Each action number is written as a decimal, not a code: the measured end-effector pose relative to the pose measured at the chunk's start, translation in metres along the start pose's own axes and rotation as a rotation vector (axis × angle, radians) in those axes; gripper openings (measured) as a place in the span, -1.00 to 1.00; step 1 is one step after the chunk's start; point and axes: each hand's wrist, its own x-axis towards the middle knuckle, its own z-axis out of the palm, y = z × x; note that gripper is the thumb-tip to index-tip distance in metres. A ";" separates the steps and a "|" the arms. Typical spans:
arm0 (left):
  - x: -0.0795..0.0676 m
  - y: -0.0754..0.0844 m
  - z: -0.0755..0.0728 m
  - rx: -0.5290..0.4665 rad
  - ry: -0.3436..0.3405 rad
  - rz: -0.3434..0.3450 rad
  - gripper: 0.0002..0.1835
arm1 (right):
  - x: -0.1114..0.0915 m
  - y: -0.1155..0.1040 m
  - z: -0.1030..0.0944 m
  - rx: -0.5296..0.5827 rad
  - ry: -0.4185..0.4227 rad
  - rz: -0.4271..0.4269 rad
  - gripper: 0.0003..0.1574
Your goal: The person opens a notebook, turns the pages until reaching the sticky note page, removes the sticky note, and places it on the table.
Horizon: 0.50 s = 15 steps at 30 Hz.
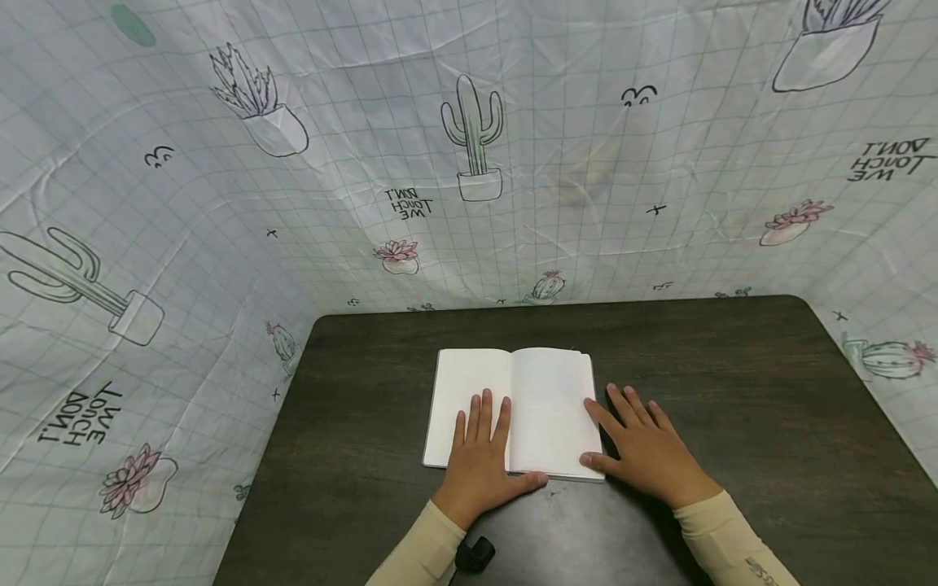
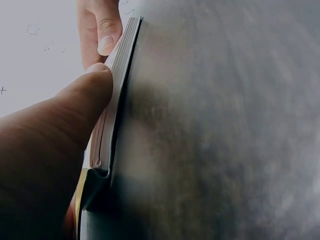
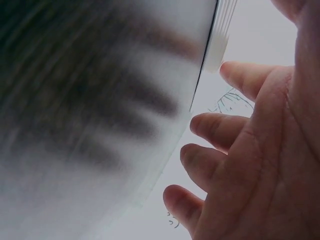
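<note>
An open notebook with blank white pages lies on the dark table. My left hand rests flat on its left page, fingers spread, the thumb reaching along the bottom edge. In the left wrist view that thumb presses at the edge of the page stack. On the other side, my right hand is spread at the notebook's right edge, with thumb and index fingertip at the page border and the other fingers over the table. The right wrist view has its index fingertip right at the pages' edge.
The dark wooden table extends around the notebook. A white cloth printed with cacti and a grid hangs behind and at both sides. A black wrist device sits by the left sleeve.
</note>
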 end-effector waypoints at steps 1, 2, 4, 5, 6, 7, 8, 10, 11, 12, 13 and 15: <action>0.000 0.000 0.000 0.004 0.002 0.001 0.38 | 0.000 0.000 0.000 -0.003 0.001 0.000 0.17; 0.000 0.000 0.000 0.008 0.004 0.001 0.39 | 0.000 -0.001 -0.001 -0.006 0.003 0.000 0.17; 0.000 0.001 -0.001 0.014 0.007 0.002 0.39 | 0.000 -0.002 -0.002 -0.006 0.007 0.000 0.17; 0.000 0.001 -0.001 0.016 0.007 0.002 0.39 | 0.000 -0.002 -0.002 -0.005 0.005 0.001 0.17; 0.000 0.001 -0.001 0.017 0.006 0.001 0.39 | 0.000 -0.002 -0.002 -0.004 0.004 0.002 0.17; 0.000 0.001 -0.001 0.017 0.008 0.001 0.39 | 0.000 -0.002 -0.003 -0.004 0.003 0.002 0.17; 0.000 0.001 -0.001 0.019 0.010 0.001 0.39 | 0.000 -0.002 -0.003 -0.004 0.002 0.003 0.17; 0.000 0.001 -0.001 0.019 0.029 0.007 0.39 | 0.000 -0.002 -0.003 -0.003 -0.001 0.003 0.17; 0.000 0.000 -0.001 0.020 0.035 0.009 0.39 | 0.000 -0.002 -0.002 -0.002 -0.002 0.004 0.16; 0.000 0.000 -0.001 0.020 0.045 0.014 0.39 | 0.000 -0.001 -0.002 -0.003 0.000 0.003 0.16; -0.001 0.000 -0.001 0.021 0.056 0.019 0.39 | 0.000 -0.001 -0.002 -0.004 0.001 0.002 0.16; -0.001 0.000 -0.001 0.024 0.076 0.027 0.38 | -0.001 0.000 -0.002 -0.003 0.004 0.000 0.16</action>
